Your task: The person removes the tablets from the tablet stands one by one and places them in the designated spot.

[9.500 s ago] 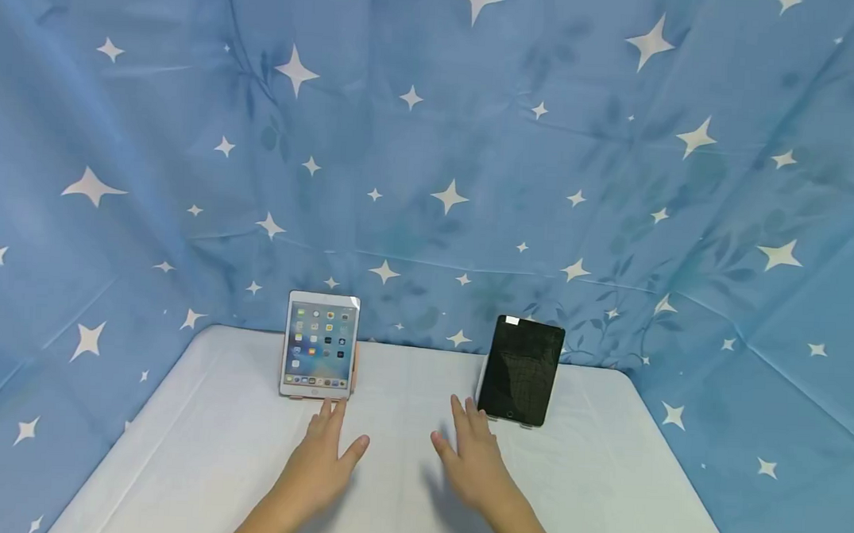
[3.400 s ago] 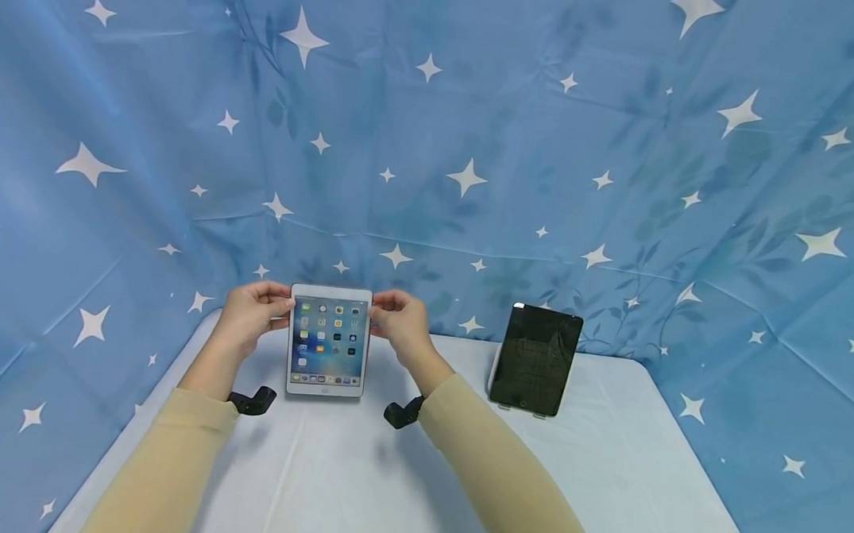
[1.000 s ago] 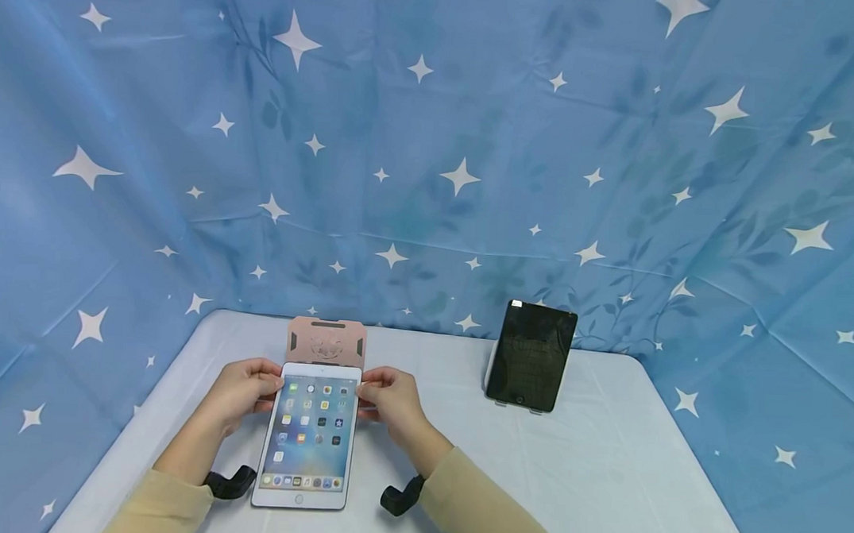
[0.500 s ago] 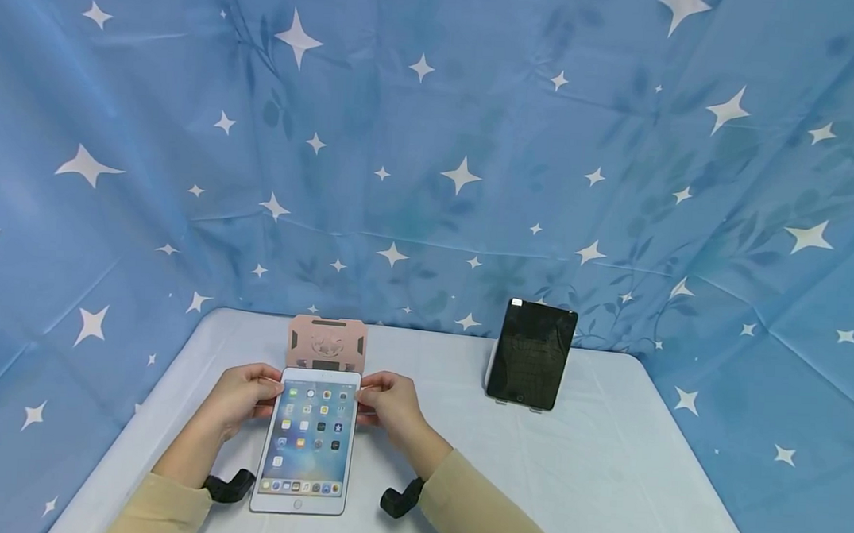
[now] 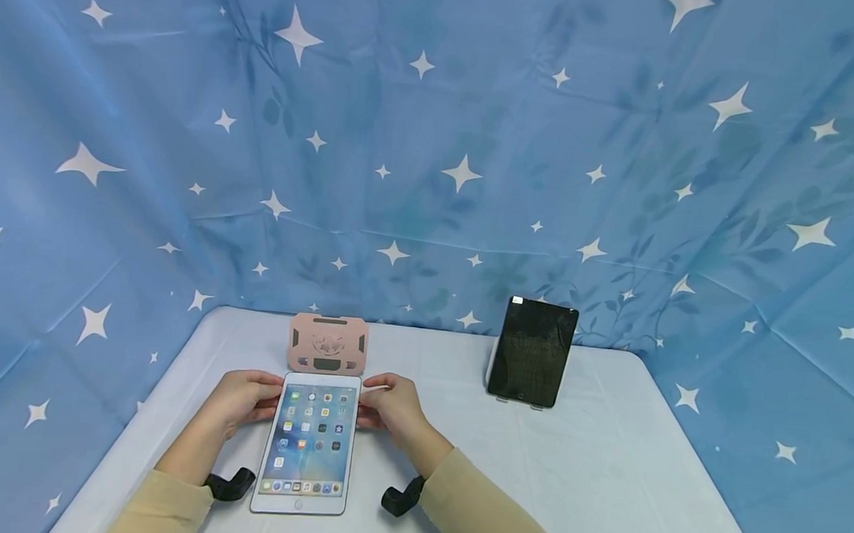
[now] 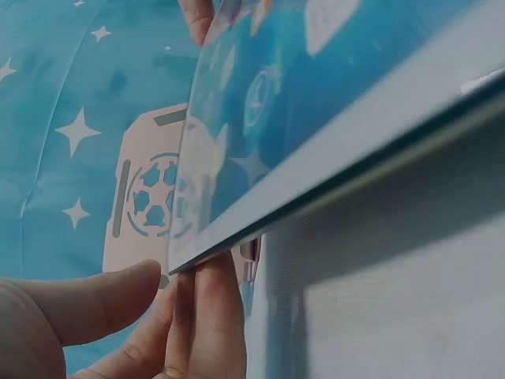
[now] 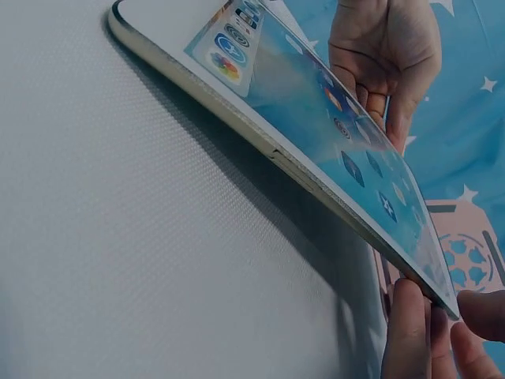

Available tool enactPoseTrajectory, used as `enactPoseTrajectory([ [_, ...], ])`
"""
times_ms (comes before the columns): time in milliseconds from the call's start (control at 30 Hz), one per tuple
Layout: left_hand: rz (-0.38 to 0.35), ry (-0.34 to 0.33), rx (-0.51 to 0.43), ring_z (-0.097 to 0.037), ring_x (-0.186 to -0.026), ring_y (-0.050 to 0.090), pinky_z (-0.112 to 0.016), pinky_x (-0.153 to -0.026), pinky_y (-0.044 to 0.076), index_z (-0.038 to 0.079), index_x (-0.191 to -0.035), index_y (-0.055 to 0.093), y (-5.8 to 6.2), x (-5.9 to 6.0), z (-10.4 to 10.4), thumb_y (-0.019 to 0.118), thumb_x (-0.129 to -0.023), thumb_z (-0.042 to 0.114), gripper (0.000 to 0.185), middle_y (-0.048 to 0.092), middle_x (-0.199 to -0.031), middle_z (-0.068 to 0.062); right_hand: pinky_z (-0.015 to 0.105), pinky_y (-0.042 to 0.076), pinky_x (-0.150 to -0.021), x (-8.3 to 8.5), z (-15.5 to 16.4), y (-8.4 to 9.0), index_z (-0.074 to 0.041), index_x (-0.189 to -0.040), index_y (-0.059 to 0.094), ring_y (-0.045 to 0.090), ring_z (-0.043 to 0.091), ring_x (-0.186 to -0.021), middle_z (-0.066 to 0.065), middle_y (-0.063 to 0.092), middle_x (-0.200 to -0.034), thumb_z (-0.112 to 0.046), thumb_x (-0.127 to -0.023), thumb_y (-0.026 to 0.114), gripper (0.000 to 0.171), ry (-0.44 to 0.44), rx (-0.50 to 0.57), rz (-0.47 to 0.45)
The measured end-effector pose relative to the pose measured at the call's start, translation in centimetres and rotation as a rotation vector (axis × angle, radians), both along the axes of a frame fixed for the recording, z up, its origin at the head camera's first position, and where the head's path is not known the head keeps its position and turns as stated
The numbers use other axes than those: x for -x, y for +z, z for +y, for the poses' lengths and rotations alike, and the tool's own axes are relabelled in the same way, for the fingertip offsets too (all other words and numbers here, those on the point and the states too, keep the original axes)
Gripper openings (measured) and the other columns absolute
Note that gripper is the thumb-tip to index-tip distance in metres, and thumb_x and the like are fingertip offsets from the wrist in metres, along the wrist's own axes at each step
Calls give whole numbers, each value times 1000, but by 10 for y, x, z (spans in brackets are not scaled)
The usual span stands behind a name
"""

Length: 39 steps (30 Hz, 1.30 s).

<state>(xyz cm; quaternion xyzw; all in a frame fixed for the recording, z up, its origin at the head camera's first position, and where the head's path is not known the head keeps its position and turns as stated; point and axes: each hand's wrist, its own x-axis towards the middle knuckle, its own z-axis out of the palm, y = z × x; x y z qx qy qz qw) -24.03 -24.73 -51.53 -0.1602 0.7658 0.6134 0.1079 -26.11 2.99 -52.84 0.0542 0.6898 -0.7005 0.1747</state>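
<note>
A white tablet (image 5: pixel 308 444) with a lit screen of app icons lies low at the front left, home button towards me. Its near end meets the white table while the far end is tilted up, with shadow beneath in the right wrist view. My left hand (image 5: pixel 238 397) holds the far left corner, fingers under the edge and thumb beside it. At the far right corner, my right hand (image 5: pixel 395 408) does likewise; its fingers (image 7: pixel 406 324) press up from below. Just behind the tablet stands a bare pink stand (image 5: pixel 328 343) with cut-outs.
A black tablet (image 5: pixel 533 351) with a dark screen leans on a light stand at the back right. A blue curtain (image 5: pixel 432 139) with white stars hangs along the table's back and sides. Black wrist mounts (image 5: pixel 402 498) jut from both sleeves.
Earlier the white tablet stood upright on the pink stand; both hands took it off and brought it towards me. Over the last second it came slightly nearer, and the thumbs slid off its face.
</note>
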Motion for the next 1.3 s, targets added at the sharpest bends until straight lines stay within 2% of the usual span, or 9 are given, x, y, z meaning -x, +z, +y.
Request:
enactPoseTrajectory([
  [167, -8, -5, -18, -13, -81, 74, -28, -74, 68, -12, -134, 64, 2, 0, -2, 61, -106, 7, 34, 77, -98, -10, 29, 67, -63, 0, 1, 0, -7, -118, 69, 75, 17, -74, 12, 79, -98, -3, -95, 74, 24, 4, -17, -11],
  [500, -28, -33, 43, -15, -83, 73, -28, -74, 67, -8, -137, 62, 0, 4, -1, 57, -108, 9, 34, 75, -102, -12, 29, 67, -63, -2, 4, 0, -6, -118, 69, 76, 17, -74, 12, 79, -96, -5, -96, 74, 23, 18, -46, -32],
  [767, -50, -33, 33, -15, -80, 73, -28, -72, 67, -8, -139, 60, -3, 5, -1, 62, -104, 6, 38, 77, -98, -11, 28, 66, -62, -3, 5, -3, -6, -117, 69, 77, 17, -76, 12, 78, -97, -6, -98, 72, 19, 29, -78, -30],
  [1033, -44, -50, 28, -15, -82, 74, -29, -75, 68, -10, -140, 58, -1, 2, -1, 57, -104, 4, 39, 77, -103, -14, 28, 66, -61, -4, 5, -3, -6, -116, 68, 77, 17, -75, 12, 79, -96, -5, -98, 72, 19, 17, -83, -44],
  [1300, -60, -36, 10, -13, -83, 76, -29, -78, 68, -12, -141, 56, -2, 2, -3, 56, -105, 4, 39, 77, -106, -16, 29, 66, -61, -4, 4, -5, -7, -115, 69, 78, 16, -73, 12, 79, -96, -7, -98, 74, 17, 1, -97, -41],
])
